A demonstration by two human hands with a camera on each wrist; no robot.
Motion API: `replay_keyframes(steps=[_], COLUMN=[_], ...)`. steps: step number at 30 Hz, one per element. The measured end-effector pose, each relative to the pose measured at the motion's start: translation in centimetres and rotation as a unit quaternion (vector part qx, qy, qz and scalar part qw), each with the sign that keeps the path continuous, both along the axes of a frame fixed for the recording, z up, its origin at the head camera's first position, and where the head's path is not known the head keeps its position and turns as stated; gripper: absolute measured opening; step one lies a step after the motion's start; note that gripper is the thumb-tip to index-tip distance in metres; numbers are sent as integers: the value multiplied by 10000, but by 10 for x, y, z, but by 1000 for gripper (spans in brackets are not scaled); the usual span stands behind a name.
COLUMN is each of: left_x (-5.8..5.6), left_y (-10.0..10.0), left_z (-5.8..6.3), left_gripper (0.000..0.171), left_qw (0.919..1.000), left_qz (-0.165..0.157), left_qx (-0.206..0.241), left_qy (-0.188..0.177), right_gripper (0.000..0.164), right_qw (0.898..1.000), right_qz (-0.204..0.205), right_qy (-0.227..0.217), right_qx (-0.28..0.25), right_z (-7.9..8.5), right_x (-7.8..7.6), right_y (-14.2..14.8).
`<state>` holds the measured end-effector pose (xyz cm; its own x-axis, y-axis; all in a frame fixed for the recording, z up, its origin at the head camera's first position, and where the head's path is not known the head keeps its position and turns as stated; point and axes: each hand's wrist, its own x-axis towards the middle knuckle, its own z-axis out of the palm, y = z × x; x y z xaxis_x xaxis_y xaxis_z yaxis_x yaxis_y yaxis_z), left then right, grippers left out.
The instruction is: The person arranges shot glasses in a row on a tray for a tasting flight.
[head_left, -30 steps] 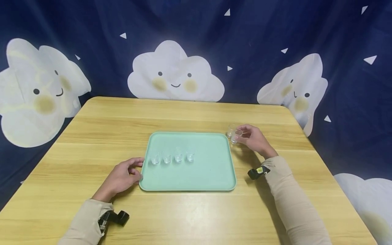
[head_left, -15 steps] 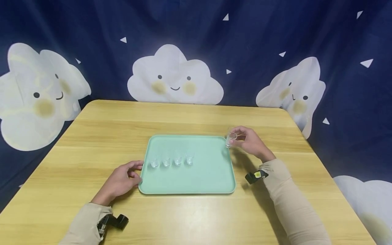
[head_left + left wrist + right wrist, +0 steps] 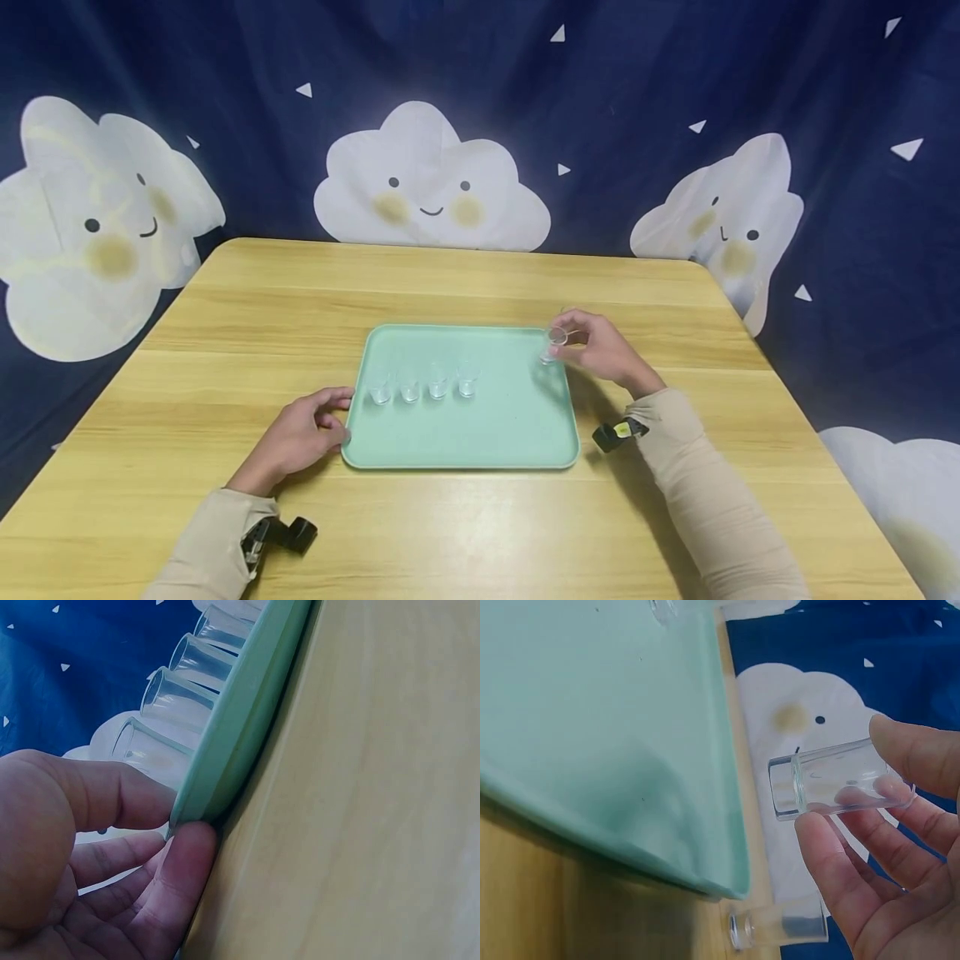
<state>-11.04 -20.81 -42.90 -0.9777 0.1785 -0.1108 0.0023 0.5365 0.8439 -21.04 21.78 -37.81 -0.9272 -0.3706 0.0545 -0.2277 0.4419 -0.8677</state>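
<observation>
The right hand [image 3: 600, 350] holds a small clear shot glass [image 3: 832, 780] between thumb and fingers, over the back right corner of the green tray [image 3: 517, 433]. The glass is upright in the head view. At the tray's left edge, the left hand [image 3: 303, 429] grips the rim, with thumb and finger tips against it in the left wrist view. A row of several clear shot glasses [image 3: 438, 388] stands on the tray's left half. Another shot glass [image 3: 787, 924] stands on the table just past the tray's corner, mostly hidden behind the right hand in the head view.
The tray lies on a light wooden table [image 3: 465, 533]. Behind the table hangs a dark blue curtain [image 3: 247, 50] printed with white clouds. Beige sleeves [image 3: 712, 492] carry black wrist cameras [image 3: 300, 533].
The right hand has moved left with the shot glass, from the table beside the tray's back right corner to over the tray. The left hand has stayed at the tray's edge.
</observation>
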Motion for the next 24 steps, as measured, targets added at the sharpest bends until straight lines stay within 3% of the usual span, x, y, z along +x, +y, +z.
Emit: replay_keyframes(steps=[12, 19, 24], left_x=[1, 0, 0], left_y=[0, 0, 0], left_z=[1, 1, 1], left_gripper=[56, 56, 56], left_qw=[10000, 10000, 10000], left_qz=[7, -1, -2], left_qx=[1, 5, -96], left_qy=[-54, -37, -23], right_gripper=[36, 38, 37], right_qw=[9997, 9991, 9987], right_qz=[179, 355, 497], right_qy=[129, -107, -38], right_qx=[50, -193, -135], right_z=[-7, -12, -15], right_x=[3, 5, 5], right_y=[-17, -27, -35])
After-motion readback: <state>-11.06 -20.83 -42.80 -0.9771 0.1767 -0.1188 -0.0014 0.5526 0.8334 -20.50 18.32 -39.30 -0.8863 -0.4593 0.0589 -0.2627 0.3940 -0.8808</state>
